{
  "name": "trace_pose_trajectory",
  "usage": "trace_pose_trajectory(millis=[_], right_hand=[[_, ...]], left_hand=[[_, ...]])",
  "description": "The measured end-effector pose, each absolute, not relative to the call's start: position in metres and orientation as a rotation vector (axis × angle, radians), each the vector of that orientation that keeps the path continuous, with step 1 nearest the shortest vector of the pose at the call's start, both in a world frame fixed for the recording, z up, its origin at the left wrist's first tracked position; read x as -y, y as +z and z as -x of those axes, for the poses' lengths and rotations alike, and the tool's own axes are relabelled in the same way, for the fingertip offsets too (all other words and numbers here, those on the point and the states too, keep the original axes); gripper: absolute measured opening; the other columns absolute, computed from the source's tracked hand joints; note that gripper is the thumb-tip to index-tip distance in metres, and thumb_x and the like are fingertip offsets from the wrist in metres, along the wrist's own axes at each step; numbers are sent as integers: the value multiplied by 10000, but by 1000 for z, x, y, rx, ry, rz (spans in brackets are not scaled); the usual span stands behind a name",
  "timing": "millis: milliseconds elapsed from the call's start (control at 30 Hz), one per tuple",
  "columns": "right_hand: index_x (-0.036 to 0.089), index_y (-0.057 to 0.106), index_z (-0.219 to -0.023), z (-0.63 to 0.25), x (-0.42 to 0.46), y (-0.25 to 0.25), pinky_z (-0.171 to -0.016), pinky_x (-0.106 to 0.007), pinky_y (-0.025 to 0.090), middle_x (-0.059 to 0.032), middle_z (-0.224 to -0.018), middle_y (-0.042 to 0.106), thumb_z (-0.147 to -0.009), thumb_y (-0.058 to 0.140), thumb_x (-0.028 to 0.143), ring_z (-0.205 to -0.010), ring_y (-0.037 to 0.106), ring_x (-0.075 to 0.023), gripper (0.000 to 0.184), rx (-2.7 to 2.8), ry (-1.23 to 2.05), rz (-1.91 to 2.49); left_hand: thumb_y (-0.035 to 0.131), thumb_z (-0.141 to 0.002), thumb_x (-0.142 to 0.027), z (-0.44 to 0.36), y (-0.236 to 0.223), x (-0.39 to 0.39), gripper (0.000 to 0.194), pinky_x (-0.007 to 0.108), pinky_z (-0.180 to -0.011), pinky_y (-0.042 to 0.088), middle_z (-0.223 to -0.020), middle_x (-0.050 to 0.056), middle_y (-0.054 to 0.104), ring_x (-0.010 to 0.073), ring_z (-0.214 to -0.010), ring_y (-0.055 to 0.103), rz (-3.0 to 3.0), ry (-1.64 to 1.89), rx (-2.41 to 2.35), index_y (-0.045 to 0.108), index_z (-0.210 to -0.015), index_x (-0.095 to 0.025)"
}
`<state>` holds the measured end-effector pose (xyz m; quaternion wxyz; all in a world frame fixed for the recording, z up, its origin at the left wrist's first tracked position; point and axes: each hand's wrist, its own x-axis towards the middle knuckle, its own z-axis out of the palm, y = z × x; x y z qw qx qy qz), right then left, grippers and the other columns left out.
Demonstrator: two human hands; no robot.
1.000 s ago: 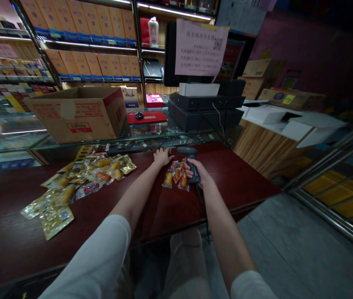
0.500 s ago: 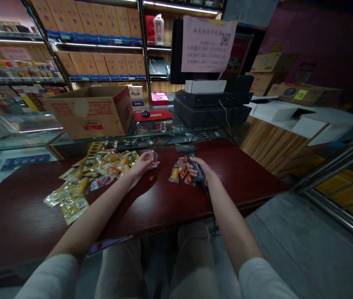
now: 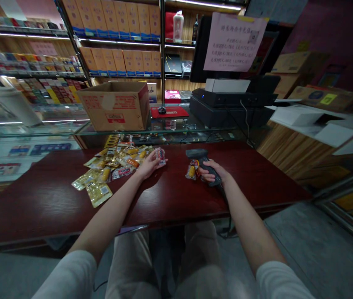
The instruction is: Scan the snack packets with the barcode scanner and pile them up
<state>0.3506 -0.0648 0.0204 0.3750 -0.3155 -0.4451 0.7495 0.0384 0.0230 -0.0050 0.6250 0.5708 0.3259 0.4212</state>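
My left hand is closed on a small clear snack packet with red and dark print, held just above the tabletop. Left of it lies a pile of snack packets, mostly gold and clear, with yellow and orange contents. My right hand is wrapped around the handle of a dark barcode scanner, whose head points left. Beside and partly behind that hand sit a few packets with yellow and orange contents; some are hidden by the hand and scanner.
The dark red wooden table meets a glass counter at the back. On the counter stand an open cardboard box, a mouse on a red mat, and a monitor bearing a paper sign. The scanner's cable runs down past the table's front edge.
The camera view has shifted left. The packet in my left hand is turned so its printed face shows more. My right hand and the scanner now cover more of the small packet group.
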Motion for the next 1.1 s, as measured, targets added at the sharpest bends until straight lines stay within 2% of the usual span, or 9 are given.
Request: trace_pose_trajectory(millis=[100, 333, 433, 500, 633, 767, 867, 967, 1100], right_hand=[[197, 483, -957, -350, 63, 17, -291, -155, 219, 95, -571, 462, -812, 700, 417, -331, 223, -25, 341, 1167, 1968, 826], [198, 475, -949, -351, 64, 16, -293, -147, 210, 91, -571, 483, -801, 723, 428, -332, 258, -26, 369, 1179, 1982, 849], [198, 478, -957, -350, 64, 18, -293, -148, 194, 95, -568, 468, -799, 716, 420, -330, 247, -26, 362, 1178, 1968, 857], [201, 477, -943, -350, 64, 19, -289, -154, 179, 96, -562, 457, -793, 714, 422, -328, 232, -26, 358, 1165, 1952, 863], [206, 469, -866, -354, 64, 21, -285, -173, 190, 84, -552, 455, -781, 717, 428, -332, 219, -28, 344, 1125, 1882, 863], [211, 459, -814, -359, 63, 21, -292, -180, 198, 81, -547, 434, -783, 711, 419, -342, 216, -30, 328, 1076, 1822, 857], [209, 481, -870, -361, 63, 22, -305, -173, 200, 82, -562, 433, -817, 674, 382, -353, 224, -37, 265, 1032, 1766, 862], [206, 485, -877, -363, 64, 23, -314, -169, 213, 81, -566, 433, -832, 657, 361, -362, 234, -40, 236, 991, 1728, 858], [195, 502, -856, -368, 64, 25, -319, -167, 235, 73, -569, 439, -827, 663, 337, -370, 248, -40, 216, 932, 1687, 864]], left_hand=[[584, -915, -238, -41, -6, -24, 688, 503, -1085, 484, -1429, 90, 539, 246, -1181, 679, -1279, 1004, -741, 316, -1537, -357], [503, -949, -194, -44, -8, -26, 667, 526, -1097, 466, -1497, 117, 493, 218, -1152, 687, -1252, 1027, -730, 254, -1554, -322], [474, -963, -215, -46, -8, -25, 667, 542, -1070, 481, -1490, 127, 501, 228, -1154, 681, -1359, 1020, -806, 214, -1570, -312], [447, -957, -194, -45, -4, -23, 648, 518, -1082, 475, -1503, 138, 490, 241, -1212, 642, -1563, 1061, -939, 250, -1569, -274], [406, -934, -133, -35, 10, -19, 585, 506, -1194, 334, -1503, 132, 499, 279, -1400, 463, -2228, 1040, -1371, 442, -1508, -243], [370, -951, -156, -15, 20, -20, 525, 596, -1233, 145, -1478, 124, 533, 318, -1434, 405, -2509, 808, -1883, 582, -1410, -301], [389, -944, -209, -3, 17, -24, 515, 668, -1213, 44, -1487, 172, 527, 360, -1461, 359, -2465, 718, -2116, 566, -1427, -224], [371, -968, -340, -1, 10, -29, 563, 678, -1204, -22, -1529, 207, 478, 366, -1510, 275, -2461, 765, -2141, 495, -1480, -142], [386, -965, -394, -4, 7, -30, 554, 676, -1195, -75, -1527, 192, 489, 361, -1523, 256, -2541, 662, -2024, 534, -1447, -162]])
